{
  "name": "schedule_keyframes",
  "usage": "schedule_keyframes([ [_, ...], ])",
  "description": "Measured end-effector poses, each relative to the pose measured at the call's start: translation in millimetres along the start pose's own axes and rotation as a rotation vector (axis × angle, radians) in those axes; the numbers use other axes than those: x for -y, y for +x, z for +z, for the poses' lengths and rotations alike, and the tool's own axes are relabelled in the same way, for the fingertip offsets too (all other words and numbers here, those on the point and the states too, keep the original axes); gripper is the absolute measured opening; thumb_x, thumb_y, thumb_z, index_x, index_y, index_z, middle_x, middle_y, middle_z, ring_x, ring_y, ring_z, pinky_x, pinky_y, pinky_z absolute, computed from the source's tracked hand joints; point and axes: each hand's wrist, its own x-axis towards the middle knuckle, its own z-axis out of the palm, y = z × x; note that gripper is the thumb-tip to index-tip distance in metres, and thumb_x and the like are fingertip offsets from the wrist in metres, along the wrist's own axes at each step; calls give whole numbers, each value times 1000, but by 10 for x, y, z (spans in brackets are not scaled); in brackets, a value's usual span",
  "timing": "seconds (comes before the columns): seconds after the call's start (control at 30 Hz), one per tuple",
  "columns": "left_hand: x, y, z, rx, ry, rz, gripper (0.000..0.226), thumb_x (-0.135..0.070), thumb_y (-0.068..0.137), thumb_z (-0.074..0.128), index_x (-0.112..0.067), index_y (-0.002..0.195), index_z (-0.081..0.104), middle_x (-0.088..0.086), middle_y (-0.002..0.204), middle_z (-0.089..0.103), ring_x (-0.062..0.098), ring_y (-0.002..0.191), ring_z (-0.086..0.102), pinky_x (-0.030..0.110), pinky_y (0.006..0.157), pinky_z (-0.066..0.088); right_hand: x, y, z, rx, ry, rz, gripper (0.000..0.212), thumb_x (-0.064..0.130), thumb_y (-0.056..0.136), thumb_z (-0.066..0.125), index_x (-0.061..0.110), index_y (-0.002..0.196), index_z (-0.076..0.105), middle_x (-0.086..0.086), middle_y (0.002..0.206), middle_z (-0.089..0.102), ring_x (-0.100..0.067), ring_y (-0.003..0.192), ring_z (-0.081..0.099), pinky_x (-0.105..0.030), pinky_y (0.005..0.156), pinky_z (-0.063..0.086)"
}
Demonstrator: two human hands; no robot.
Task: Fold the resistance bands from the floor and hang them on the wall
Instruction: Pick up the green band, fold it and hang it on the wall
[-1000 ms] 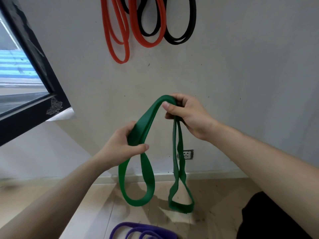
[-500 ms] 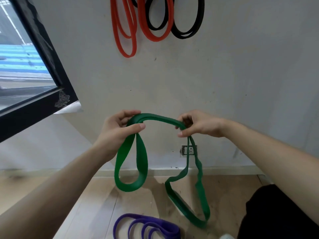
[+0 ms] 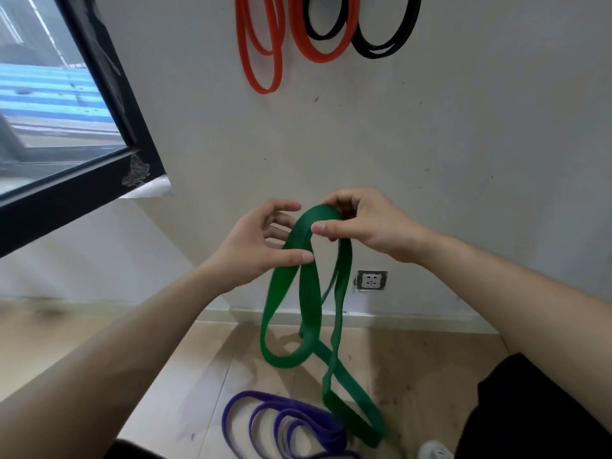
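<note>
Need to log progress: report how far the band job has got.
Done: orange bands and black bands hang on the wall. In hand: the right hand pinches the green band; left hand open beside it. Left: hanging it, then the purple band on the floor.

A single view was worn on the person's head; it faced forward and down along both forearms toward the wall (image 3: 463,144); the left hand (image 3: 255,246) and right hand (image 3: 367,226), with the green band (image 3: 278,293), sat close, near the frame's middle; the floor (image 3: 414,376) filled the lower part; the wide lens tilted the window frame (image 3: 82,207) at upper left.
</note>
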Motion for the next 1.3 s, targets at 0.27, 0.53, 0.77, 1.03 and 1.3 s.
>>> schedule_keyframes([
  [0.27,559,-86,-43,221,178,-179,32,-16,83,82,-19,113,70,3,105,74,17,95,72,32,89,58,-39,-11,-151,-153,104,-64,26,31,75,77,20,98,72,-4,92,72,-17,85,67,-37,86,59],
  [0.53,721,-72,290,277,191,-361,46,-45,85,77,-23,122,62,3,105,72,21,96,71,41,87,61,-74,-29,-320,-300,131,-63,10,18,90,72,16,100,71,3,83,69,-13,80,65,-29,77,58],
  [0.77,670,-35,557,167,133,-408,29,-32,92,72,-19,116,63,6,94,73,24,92,73,38,84,61,-76,-61,-409,-349,191,-110,20,32,81,74,20,96,71,4,82,68,-14,78,64,-29,74,57],
  [1.03,650,48,467,74,-15,-444,14,-19,103,58,-13,103,70,5,101,77,22,98,74,29,80,59,-239,-62,-596,-404,119,-81,11,20,91,71,14,101,70,0,84,66,-16,81,62,-33,79,60],
  [1.3,382,124,53,-71,-577,-468,24,-21,104,53,-8,117,69,8,113,77,21,104,71,36,93,56,-582,-112,-785,-299,-37,96,11,22,91,70,20,102,70,-8,89,67,-17,82,64,-31,80,59],
])
